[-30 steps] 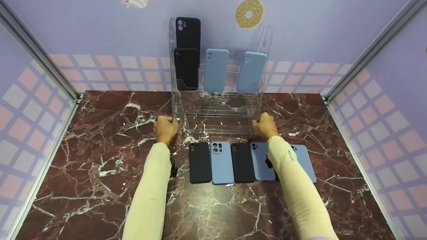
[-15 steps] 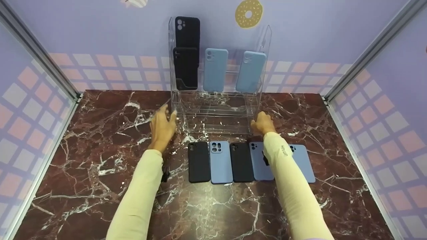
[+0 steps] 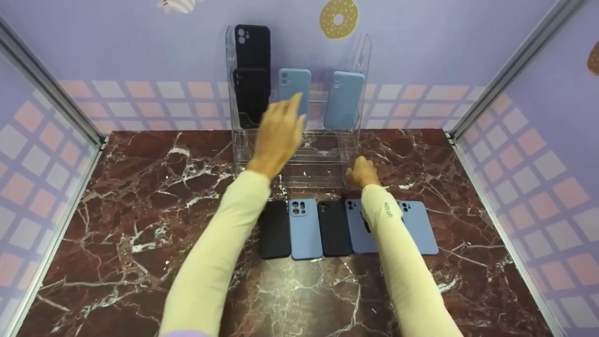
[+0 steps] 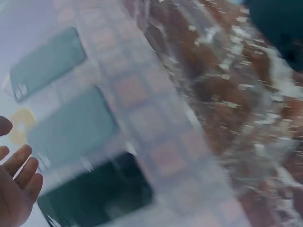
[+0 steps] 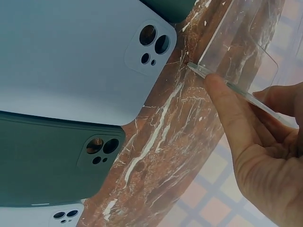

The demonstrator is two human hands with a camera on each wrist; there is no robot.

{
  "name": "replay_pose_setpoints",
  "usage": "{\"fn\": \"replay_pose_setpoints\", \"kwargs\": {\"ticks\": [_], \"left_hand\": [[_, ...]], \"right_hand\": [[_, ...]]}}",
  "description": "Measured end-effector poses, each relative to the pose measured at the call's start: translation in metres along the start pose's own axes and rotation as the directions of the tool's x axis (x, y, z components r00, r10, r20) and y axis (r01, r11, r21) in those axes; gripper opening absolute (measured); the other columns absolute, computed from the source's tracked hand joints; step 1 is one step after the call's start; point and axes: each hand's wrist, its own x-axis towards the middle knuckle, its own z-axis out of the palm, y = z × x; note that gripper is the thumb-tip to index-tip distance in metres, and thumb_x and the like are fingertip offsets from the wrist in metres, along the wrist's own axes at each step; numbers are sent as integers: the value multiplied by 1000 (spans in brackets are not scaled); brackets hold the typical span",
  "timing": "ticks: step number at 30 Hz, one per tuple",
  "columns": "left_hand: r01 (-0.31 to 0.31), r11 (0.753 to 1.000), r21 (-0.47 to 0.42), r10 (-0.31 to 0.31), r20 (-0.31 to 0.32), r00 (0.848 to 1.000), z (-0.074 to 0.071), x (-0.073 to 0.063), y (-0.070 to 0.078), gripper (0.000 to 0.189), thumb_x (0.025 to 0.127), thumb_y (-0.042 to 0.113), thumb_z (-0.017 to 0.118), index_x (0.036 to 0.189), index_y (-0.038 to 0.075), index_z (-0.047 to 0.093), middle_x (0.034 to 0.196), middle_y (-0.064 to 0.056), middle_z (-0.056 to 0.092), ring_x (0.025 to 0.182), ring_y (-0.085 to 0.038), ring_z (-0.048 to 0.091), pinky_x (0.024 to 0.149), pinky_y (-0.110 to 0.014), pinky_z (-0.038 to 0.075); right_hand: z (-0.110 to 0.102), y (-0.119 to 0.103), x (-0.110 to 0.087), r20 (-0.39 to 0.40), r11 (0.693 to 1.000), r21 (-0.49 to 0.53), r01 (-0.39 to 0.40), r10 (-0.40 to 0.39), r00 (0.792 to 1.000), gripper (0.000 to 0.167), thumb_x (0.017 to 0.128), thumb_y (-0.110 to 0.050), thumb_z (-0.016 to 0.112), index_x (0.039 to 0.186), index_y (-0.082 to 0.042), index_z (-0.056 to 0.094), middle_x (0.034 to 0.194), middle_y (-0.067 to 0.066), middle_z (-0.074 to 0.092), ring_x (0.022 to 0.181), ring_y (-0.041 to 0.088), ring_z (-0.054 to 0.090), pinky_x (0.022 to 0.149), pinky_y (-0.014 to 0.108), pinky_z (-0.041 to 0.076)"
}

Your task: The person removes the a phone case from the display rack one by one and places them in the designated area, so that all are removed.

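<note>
A clear acrylic display stand (image 3: 344, 140) stands against the back wall. Two black phone cases (image 3: 252, 47) lean in it at the left, one behind the other. A light blue phone case (image 3: 295, 79) is in its middle and another light blue case (image 3: 345, 100) at its right. My left hand (image 3: 279, 135) is raised before the middle case with its fingers extended, overlapping it in the head view; it holds nothing in the left wrist view, which is blurred. My right hand (image 3: 362, 172) pinches the stand's side panel (image 5: 244, 94) near its front right corner.
A row of black and blue phone cases (image 3: 306, 238) lies on the brown marbled table (image 3: 299, 299) in front of the stand; my right sleeve (image 3: 388, 234) hides part of it. Patterned walls (image 3: 538, 154) close the sides and back.
My left hand has let go of the stand's left side, opened, and swung up and right to the middle case. The right hand keeps its grip. The head view has shifted slightly.
</note>
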Motion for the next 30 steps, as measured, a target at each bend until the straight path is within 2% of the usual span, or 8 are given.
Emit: {"fn": "replay_pose_setpoints", "kwargs": {"ticks": [3,7,11,15,21,25,28,30], "left_hand": [[-69,994,82,64,56,996,9,22,17,55,106,25,51,154,3,37,149,-18,49,138,-32,45,118,-40,30],[-120,974,191,99,118,988,19,45,31,59,106,29,50,155,1,34,157,-21,38,143,-35,38,121,-43,25],[-119,968,221,75,198,977,25,64,41,63,108,33,45,158,1,25,163,-21,25,149,-36,28,123,-43,16],[-91,973,210,35,257,966,28,78,50,63,109,30,41,161,4,18,167,-19,14,153,-34,20,124,-42,9],[-66,972,227,-15,340,940,29,85,60,64,108,21,42,162,3,12,167,-19,13,154,-33,15,124,-41,4],[-63,970,234,-18,326,945,32,87,65,69,104,16,51,161,2,15,164,-20,23,152,-34,22,124,-41,8],[-64,973,223,2,268,963,33,87,67,69,100,9,56,160,2,22,158,-21,34,147,-33,34,124,-39,13],[-60,977,204,16,212,977,34,86,68,65,99,4,57,158,3,29,150,-21,42,139,-33,44,121,-38,22]], "right_hand": [[0,0,1,7,1000,1,-5,5,1000,38,96,-14,53,121,15,54,129,36,56,125,51,52,107,56,40],[1,0,1,15,1000,2,-9,9,1000,36,95,-13,53,119,14,54,128,36,56,124,50,52,107,55,41],[1,1,1,0,1000,3,-11,11,1000,35,95,-13,54,118,14,57,128,36,57,124,50,53,107,55,41],[1,1,1,-1,1000,14,-24,24,1000,36,95,-13,55,119,13,57,130,35,55,124,51,52,107,55,41],[2,-2,-2,6,1000,9,-23,23,1000,37,96,-14,54,121,13,57,132,35,55,124,52,53,106,55,42],[0,-2,-3,0,1000,9,-30,30,1000,37,97,-15,54,122,12,56,132,35,55,123,52,53,106,56,42],[-2,0,-3,-10,1000,6,-24,25,1000,37,97,-15,55,121,13,57,131,35,56,124,51,53,106,56,42],[-2,0,-3,-15,1000,9,-20,20,1000,37,96,-14,55,120,13,58,130,34,57,124,50,53,106,55,42]]}}
